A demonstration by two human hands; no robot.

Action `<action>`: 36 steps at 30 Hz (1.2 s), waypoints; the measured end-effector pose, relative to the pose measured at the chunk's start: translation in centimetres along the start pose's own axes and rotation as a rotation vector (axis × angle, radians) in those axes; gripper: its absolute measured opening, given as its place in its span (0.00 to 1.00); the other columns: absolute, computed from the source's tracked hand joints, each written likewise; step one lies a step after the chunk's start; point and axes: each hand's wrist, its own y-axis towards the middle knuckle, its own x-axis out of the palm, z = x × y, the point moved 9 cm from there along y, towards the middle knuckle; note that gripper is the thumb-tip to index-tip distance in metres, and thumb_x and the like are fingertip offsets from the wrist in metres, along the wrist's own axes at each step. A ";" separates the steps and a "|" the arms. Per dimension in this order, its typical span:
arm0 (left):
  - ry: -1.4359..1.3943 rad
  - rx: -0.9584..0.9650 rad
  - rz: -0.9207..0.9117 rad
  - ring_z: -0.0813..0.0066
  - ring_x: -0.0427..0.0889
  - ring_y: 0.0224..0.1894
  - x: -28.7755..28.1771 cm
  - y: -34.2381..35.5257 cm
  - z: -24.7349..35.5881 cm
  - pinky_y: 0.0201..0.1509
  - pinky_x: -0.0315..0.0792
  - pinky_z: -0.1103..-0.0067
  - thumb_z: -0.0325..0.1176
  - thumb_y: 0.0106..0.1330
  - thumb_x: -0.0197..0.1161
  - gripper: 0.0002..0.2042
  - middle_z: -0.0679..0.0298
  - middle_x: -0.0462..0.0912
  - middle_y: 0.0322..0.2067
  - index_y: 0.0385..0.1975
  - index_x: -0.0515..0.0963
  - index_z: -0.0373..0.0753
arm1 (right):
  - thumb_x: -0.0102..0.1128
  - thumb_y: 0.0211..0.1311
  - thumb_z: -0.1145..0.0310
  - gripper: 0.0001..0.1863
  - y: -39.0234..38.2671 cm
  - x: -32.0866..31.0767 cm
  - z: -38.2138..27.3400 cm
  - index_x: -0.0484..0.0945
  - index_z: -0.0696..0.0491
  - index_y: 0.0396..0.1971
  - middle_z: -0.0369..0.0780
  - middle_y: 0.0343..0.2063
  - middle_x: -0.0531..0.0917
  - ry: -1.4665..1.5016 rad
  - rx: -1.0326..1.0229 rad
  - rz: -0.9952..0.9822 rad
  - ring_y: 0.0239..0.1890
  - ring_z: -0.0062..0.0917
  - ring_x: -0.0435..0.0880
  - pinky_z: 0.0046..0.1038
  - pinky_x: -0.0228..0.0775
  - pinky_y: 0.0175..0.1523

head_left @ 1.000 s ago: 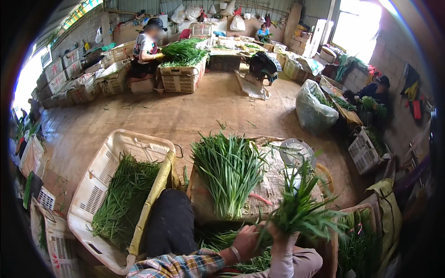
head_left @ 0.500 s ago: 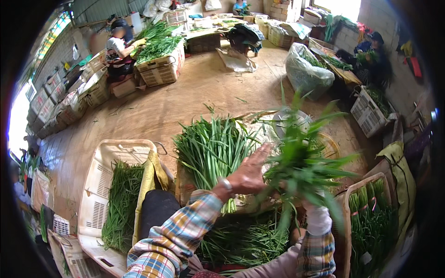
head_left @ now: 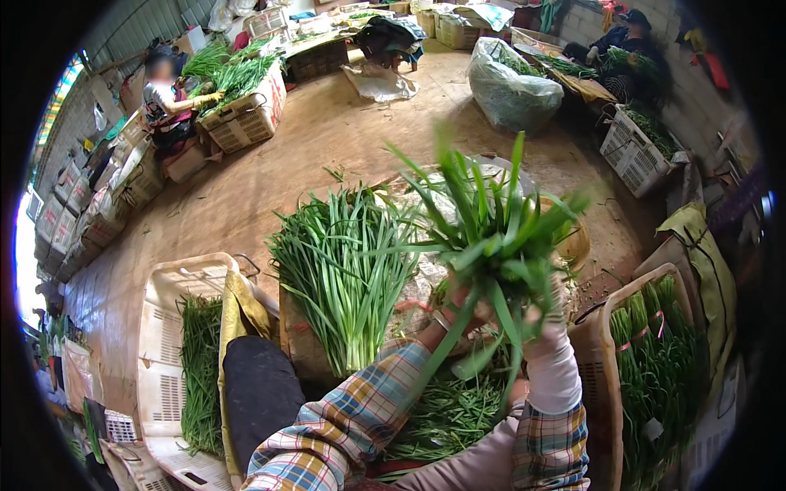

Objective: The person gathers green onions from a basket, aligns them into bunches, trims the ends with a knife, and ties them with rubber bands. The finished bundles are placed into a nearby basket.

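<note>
A bunch of long flat green leaves that look like garlic chives (head_left: 491,245) stands upright in front of me, its leaf tips spread toward the top. My right hand (head_left: 536,321) grips its lower part, mostly covered by drooping leaves. My left hand (head_left: 465,304) is against the near left side of the same bunch, its fingers hidden behind the leaves. Left of the bunch, a large pile of chives (head_left: 344,278) lies with pale stem ends toward me. Below my hands, loose leaves and trimmings (head_left: 446,417) fill the space by my lap.
A white plastic crate (head_left: 164,368) with greens stands on my left, a yellow cloth (head_left: 240,303) over its edge. On my right, another crate (head_left: 606,360) holds bundles tied with pink bands. Beyond are a round basket (head_left: 575,245), a clear plastic bag (head_left: 516,94) and people sorting greens.
The left hand, earlier spread open beside the bunch, has moved in against it behind the leaves. The bunch has shifted slightly left, and the whole view has turned a little right and down.
</note>
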 end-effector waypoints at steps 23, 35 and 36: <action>-0.278 -0.359 0.805 0.65 0.81 0.28 -24.0 -10.5 25.9 0.37 0.77 0.73 0.25 0.52 0.59 0.05 0.55 0.82 0.24 0.26 0.79 0.30 | 0.57 0.49 0.72 0.03 -12.5 12.7 12.3 0.72 0.49 0.23 0.42 0.13 0.78 -1.748 -0.111 -0.237 0.17 0.40 0.80 0.38 0.70 0.21; -0.361 -0.204 0.763 0.67 0.80 0.25 -31.4 -16.7 29.1 0.35 0.77 0.75 0.30 0.56 0.57 0.07 0.58 0.81 0.23 0.25 0.77 0.32 | 0.60 0.44 0.70 0.07 -20.5 8.6 12.0 0.71 0.48 0.23 0.42 0.13 0.77 -1.908 0.120 -0.171 0.18 0.43 0.79 0.42 0.66 0.23; -0.389 -0.083 0.729 0.67 0.80 0.26 -32.9 -16.7 29.6 0.35 0.76 0.75 0.31 0.57 0.57 0.08 0.59 0.81 0.23 0.28 0.77 0.33 | 0.60 0.42 0.71 0.08 -21.3 5.6 12.2 0.71 0.49 0.25 0.44 0.13 0.76 -1.945 0.155 -0.144 0.20 0.44 0.78 0.44 0.66 0.25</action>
